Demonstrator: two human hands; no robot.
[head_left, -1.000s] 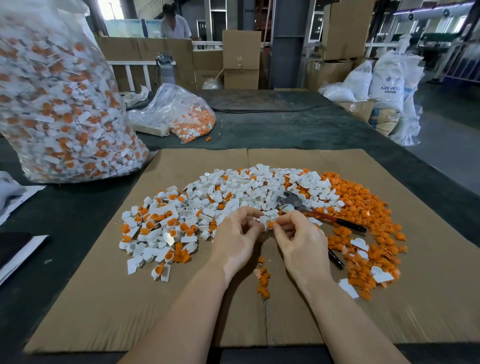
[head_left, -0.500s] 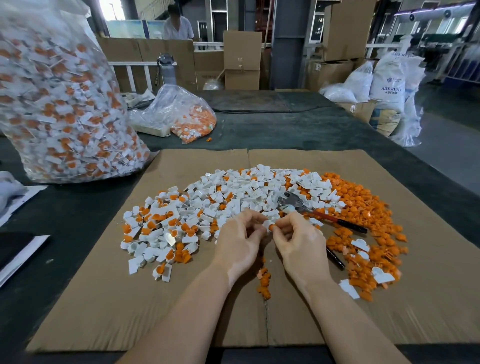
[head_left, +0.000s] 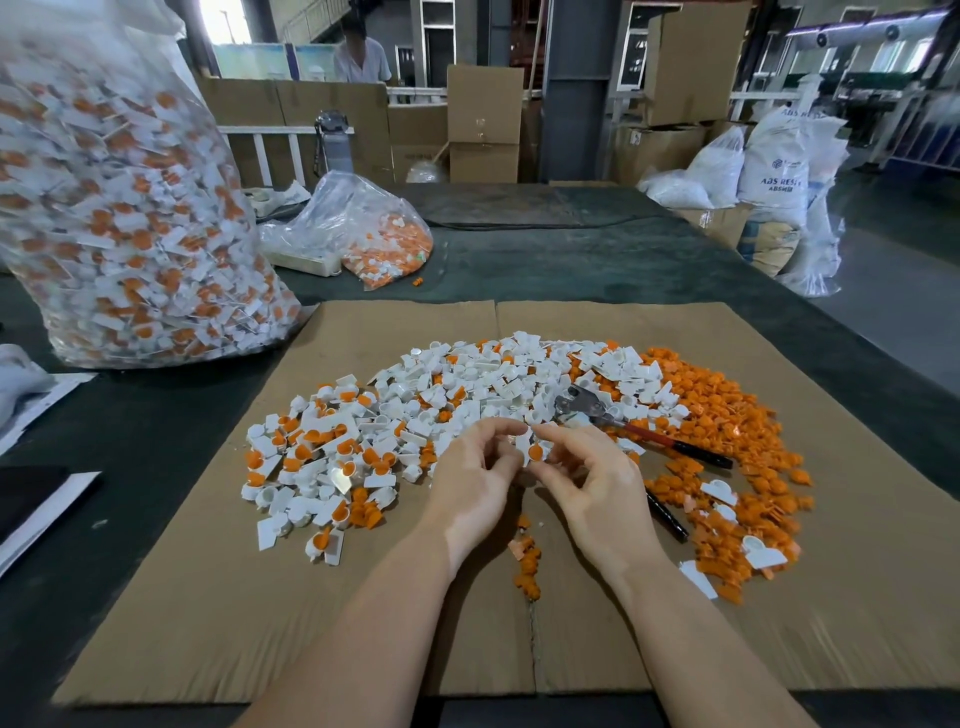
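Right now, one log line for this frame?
left hand: pinches white-orange part | right hand: pinches same part | pliers: lying on pile, untouched

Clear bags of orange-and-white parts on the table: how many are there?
2. One large, full bag stands at far left beside the cardboard sheet; one smaller, partly filled bag lies behind the sheet, left of centre. None seems hidden.

We found the dark green table (head_left: 571, 260) bearing a flat cardboard sheet (head_left: 208, 597) along its near edge, a big clear bag (head_left: 130, 234) toward its left edge, a smaller bag (head_left: 363, 228) farther back, and papers (head_left: 47, 499) at the left edge.
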